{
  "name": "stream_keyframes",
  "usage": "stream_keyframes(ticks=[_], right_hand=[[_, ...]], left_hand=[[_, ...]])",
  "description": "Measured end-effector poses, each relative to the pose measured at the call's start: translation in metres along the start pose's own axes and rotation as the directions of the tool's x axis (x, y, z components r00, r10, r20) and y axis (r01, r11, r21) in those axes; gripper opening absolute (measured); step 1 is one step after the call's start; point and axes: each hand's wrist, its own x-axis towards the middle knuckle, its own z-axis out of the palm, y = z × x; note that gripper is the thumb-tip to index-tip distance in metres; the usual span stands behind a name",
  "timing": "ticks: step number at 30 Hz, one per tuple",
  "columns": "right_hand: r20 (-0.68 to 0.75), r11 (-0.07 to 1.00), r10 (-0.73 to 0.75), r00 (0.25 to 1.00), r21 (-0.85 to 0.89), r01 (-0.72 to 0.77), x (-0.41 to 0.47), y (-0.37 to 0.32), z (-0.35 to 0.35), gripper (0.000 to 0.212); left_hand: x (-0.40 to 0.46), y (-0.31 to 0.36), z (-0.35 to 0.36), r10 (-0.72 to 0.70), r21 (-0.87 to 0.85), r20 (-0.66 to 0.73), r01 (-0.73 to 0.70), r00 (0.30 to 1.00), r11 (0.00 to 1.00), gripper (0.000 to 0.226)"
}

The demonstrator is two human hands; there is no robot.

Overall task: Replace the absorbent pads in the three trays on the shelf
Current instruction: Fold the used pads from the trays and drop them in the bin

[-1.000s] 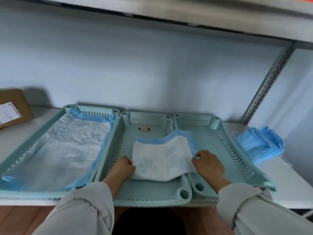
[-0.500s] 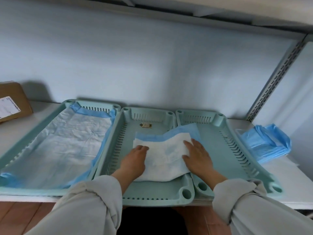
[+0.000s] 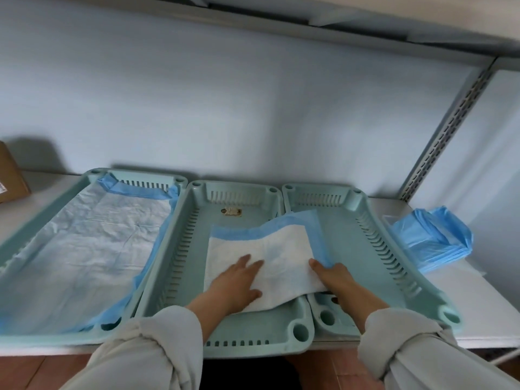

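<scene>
Three trays side by side on the shelf. Left tray lined already, pad spread to its walls, blue border riding up the far end. Middle tray and right tray not lined yet.

The folded pad lies in the near half of the middle tray, white face up, its right part draped over the rims where middle and right trays meet. Reads as part-way through unfolding.

My left hand lies flat on the pad at about 7 o'clock of it, fingers together and stretched out, gripping nothing: it pins the sheet so it stays put. My right hand is at the pad's 4 o'clock edge, thumb on top and the other fingers tucked under the blue border, so pinching that edge. I hold it there because that is the free flap to open.

A small tan scrap sits on the middle tray floor at 12 o'clock from the pad; worth clearing before the pad covers it.

Spare pads, a blue stack, lie on the shelf at 3 o'clock, beside the right tray, within reach for the last one. Cardboard box at far 9 o'clock.
</scene>
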Motion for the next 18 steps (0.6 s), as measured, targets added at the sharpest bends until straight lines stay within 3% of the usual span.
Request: stream_keyframes(ticks=[2,5,8,13,16,18], right_hand=[[0.009,0.982,0.059,0.998,0.178,-0.06,-0.001,0.0,-0.004,0.061],[0.08,0.949,0.092,0.993,0.296,-0.112,-0.007,-0.008,-0.008,0.046],[0.05,0.954,-0.003,0.999,0.299,-0.012,-0.014,-0.021,-0.008,0.024],[-0.061,0.959,-0.283,0.957,-0.026,0.282,-0.041,-0.042,0.009,0.021],[-0.007,0.861,-0.453,0.891,-0.264,0.436,-0.061,-0.054,0.028,0.01],[0.031,0.798,-0.528,0.849,-0.324,0.508,-0.07,-0.059,0.045,0.009]], left_hand=[[-0.001,0.011,0.006,0.075,0.004,0.067,-0.075,0.995,0.997,0.065],[-0.001,0.015,0.01,0.065,0.058,0.129,-0.073,0.99,0.996,0.061],[-0.005,0.015,0.006,0.04,-0.064,0.152,-0.031,0.988,0.997,0.059],[-0.021,0.005,-0.001,-0.141,-0.464,0.042,0.144,0.989,0.874,0.048],[-0.027,-0.01,-0.004,-0.309,-0.689,0.046,0.254,0.95,0.679,0.047],[-0.034,-0.014,-0.009,-0.367,-0.79,0.087,0.288,0.926,0.541,0.046]])
